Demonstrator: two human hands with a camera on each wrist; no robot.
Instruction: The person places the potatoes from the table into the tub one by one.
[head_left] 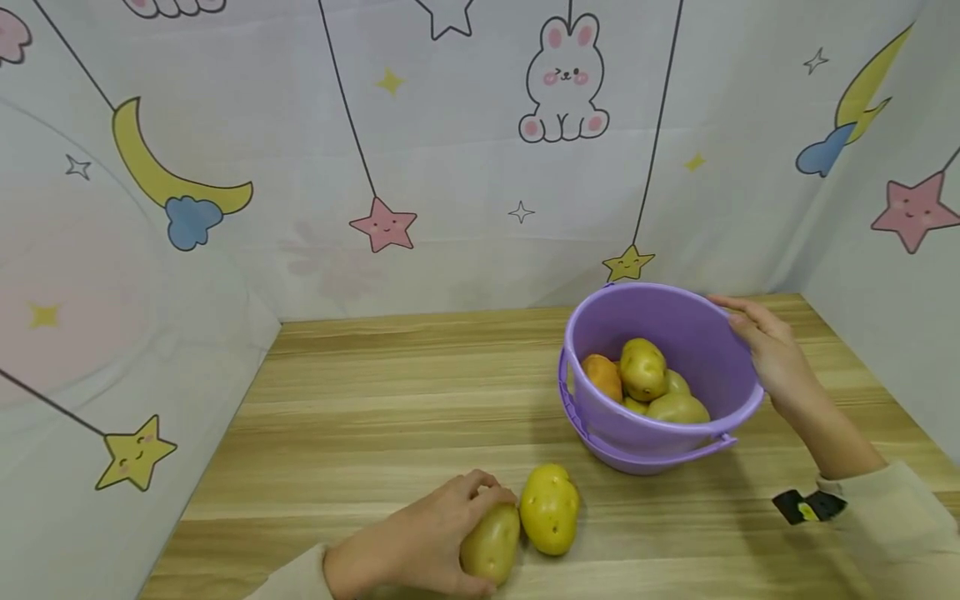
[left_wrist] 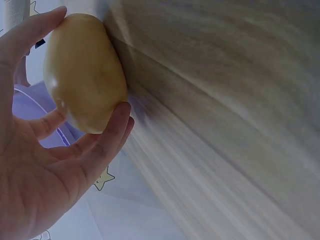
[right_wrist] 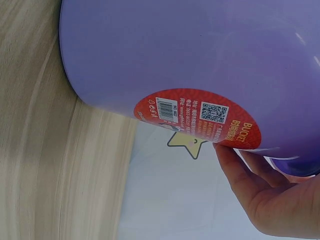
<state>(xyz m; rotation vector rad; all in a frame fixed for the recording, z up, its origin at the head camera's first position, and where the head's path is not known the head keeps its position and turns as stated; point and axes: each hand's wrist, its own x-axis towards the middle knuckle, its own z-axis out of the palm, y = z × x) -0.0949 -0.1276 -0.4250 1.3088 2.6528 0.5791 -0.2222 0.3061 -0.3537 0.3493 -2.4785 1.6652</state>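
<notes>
My left hand (head_left: 420,533) grips a pale tan potato (head_left: 492,546) on the table, thumb at one end and fingers round the other in the left wrist view. Right beside it lies a brighter yellow potato (head_left: 551,510). A purple bucket (head_left: 637,442) stands to the right, its mouth facing me. My right hand (head_left: 776,362) holds the bucket's far right rim, thumb over the edge and fingers against the outer wall. Inside the bucket are several potatoes (head_left: 642,369) and an orange-brown one (head_left: 602,377), partly covering each other.
The wood-grain table (head_left: 360,400) meets a white cloth backdrop (head_left: 465,150) printed with stars, moons and a rabbit. Down the bucket's left and front side hangs its purple handle (head_left: 701,450). A red label (right_wrist: 200,117) shows on its outer wall.
</notes>
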